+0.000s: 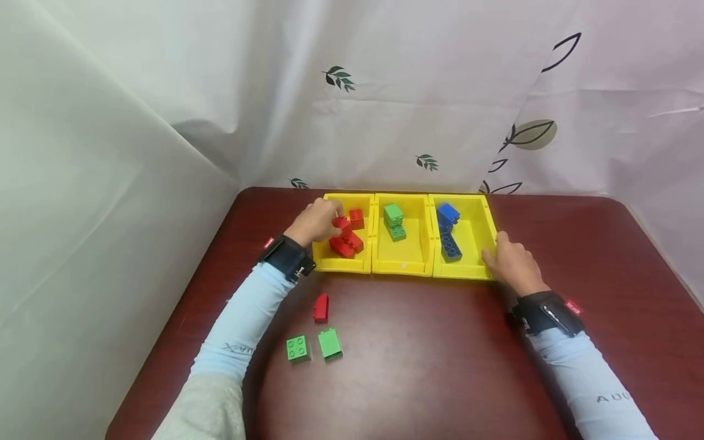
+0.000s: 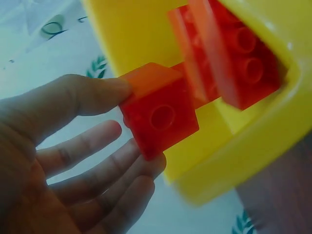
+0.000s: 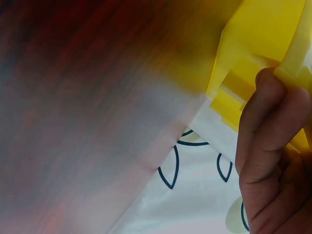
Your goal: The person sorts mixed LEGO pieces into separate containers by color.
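Observation:
My left hand (image 1: pixel 317 220) is over the left yellow bin (image 1: pixel 343 265). In the left wrist view its thumb and fingers pinch a red toy brick (image 2: pixel 161 114) beside the bin's edge. More red bricks (image 2: pixel 243 63) lie inside that bin. My right hand (image 1: pixel 516 264) grips the outer side wall of the right yellow bin (image 1: pixel 484 244), fingers curled at its rim in the right wrist view. Blue bricks (image 1: pixel 451 247) lie in this bin. The middle bin (image 1: pixel 415 253) holds green bricks (image 1: pixel 393 215).
On the dark red table (image 1: pixel 418 354), in front of the bins, lie a red sloped brick (image 1: pixel 321 308), a green brick with studs up (image 1: pixel 297 348) and another green brick (image 1: pixel 330 343). A white curtain with leaf prints (image 1: pixel 396 110) hangs behind and at the left.

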A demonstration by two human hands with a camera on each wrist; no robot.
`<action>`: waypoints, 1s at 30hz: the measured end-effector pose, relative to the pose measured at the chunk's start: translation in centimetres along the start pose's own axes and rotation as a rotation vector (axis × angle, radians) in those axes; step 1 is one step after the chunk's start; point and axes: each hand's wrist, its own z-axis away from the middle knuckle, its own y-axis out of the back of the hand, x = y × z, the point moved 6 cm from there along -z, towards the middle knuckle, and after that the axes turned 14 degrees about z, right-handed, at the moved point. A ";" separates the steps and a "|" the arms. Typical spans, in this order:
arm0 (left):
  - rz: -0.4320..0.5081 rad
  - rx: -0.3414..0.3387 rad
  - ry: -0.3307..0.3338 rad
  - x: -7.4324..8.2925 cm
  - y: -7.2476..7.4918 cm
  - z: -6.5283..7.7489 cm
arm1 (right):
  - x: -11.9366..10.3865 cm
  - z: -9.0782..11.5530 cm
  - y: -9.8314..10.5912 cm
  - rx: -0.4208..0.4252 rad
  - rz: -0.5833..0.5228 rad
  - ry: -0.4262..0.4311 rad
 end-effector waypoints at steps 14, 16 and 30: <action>-0.061 0.037 0.011 -0.1 -1.2 -0.4 | 0.1 0.3 0.1 0.013 -0.002 0.002; -0.060 0.039 0.005 -0.1 -1.2 -0.4 | 0.1 0.3 0.1 0.010 -0.004 -0.003; -0.096 0.036 -0.045 0.1 -1.2 -0.4 | 0.1 0.3 0.1 0.009 -0.004 -0.006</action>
